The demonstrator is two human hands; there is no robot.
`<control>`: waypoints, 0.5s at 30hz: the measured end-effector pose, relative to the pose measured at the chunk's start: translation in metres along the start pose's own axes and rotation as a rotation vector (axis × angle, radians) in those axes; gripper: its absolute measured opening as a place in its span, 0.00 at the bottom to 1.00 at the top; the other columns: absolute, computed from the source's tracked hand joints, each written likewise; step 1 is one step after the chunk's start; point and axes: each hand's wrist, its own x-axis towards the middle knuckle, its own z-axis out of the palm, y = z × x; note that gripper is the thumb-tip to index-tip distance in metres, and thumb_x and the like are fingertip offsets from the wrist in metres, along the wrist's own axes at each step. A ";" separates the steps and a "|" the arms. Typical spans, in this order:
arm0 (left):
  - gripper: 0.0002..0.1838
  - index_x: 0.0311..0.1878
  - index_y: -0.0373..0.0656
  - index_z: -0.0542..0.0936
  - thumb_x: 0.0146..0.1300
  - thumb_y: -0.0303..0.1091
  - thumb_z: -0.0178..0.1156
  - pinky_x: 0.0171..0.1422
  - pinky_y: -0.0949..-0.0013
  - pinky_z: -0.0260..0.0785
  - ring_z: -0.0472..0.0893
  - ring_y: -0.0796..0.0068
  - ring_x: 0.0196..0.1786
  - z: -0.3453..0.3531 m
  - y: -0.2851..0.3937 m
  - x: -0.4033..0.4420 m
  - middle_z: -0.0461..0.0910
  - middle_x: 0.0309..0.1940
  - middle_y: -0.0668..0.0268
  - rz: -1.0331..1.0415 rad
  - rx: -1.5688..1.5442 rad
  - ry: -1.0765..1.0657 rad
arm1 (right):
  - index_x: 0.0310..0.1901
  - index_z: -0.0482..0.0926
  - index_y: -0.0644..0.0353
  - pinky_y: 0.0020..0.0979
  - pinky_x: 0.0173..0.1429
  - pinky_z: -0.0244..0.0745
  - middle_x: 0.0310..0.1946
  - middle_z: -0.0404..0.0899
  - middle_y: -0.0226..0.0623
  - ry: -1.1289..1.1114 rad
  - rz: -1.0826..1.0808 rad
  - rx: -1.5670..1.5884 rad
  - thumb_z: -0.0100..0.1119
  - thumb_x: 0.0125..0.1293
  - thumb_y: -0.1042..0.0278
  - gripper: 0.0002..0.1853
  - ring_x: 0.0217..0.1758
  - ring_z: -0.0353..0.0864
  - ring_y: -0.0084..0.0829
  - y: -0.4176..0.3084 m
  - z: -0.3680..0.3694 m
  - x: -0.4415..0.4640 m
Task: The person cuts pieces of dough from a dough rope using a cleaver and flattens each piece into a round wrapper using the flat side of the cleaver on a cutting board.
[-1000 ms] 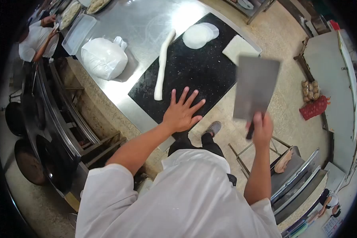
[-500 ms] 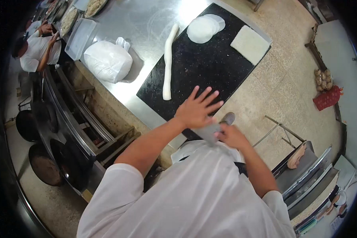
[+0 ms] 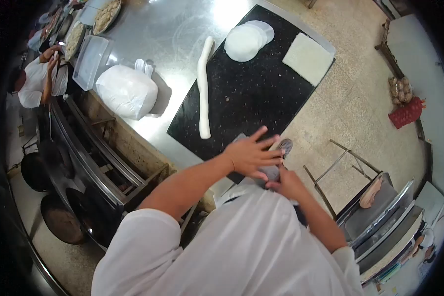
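My right hand grips the cleaver, whose grey blade lies low at the near corner of the black board. Over part of the blade is my left hand, its fingers spread; whether the palm touches the metal is hidden. A long white dough roll rests along the board's left side, its far end over the steel table. Thin round white sheets overlap near the board's far edge. At the far right corner lies a square whitish slab.
A full white plastic bag and a clear tub stand left on the steel table. Another person works at the far left. Woks hang at lower left; a metal rack stands at lower right.
The cleaver has come down from the raised position on the right to beneath my left hand. My right hand moved left and lower with it. My left hand remains spread.
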 end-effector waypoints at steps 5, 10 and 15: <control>0.38 0.74 0.59 0.74 0.67 0.69 0.55 0.84 0.28 0.37 0.58 0.59 0.84 0.001 -0.033 0.027 0.67 0.78 0.62 -0.009 0.092 0.233 | 0.51 0.78 0.67 0.51 0.55 0.81 0.47 0.85 0.60 -0.059 0.324 -0.113 0.80 0.54 0.48 0.34 0.51 0.87 0.57 -0.048 -0.062 0.053; 0.39 0.76 0.59 0.73 0.67 0.69 0.55 0.84 0.29 0.35 0.57 0.52 0.84 -0.011 -0.063 0.032 0.65 0.79 0.59 -0.080 0.106 0.359 | 0.57 0.75 0.67 0.51 0.53 0.82 0.43 0.86 0.59 -0.019 0.229 -0.217 0.81 0.53 0.48 0.38 0.50 0.87 0.57 -0.062 -0.080 0.077; 0.37 0.71 0.58 0.78 0.67 0.71 0.53 0.84 0.28 0.36 0.58 0.50 0.84 0.035 0.015 0.009 0.71 0.76 0.62 0.022 -0.018 0.241 | 0.56 0.76 0.66 0.51 0.52 0.82 0.43 0.86 0.59 -0.056 0.147 -0.113 0.81 0.51 0.48 0.38 0.49 0.87 0.57 -0.016 -0.023 0.006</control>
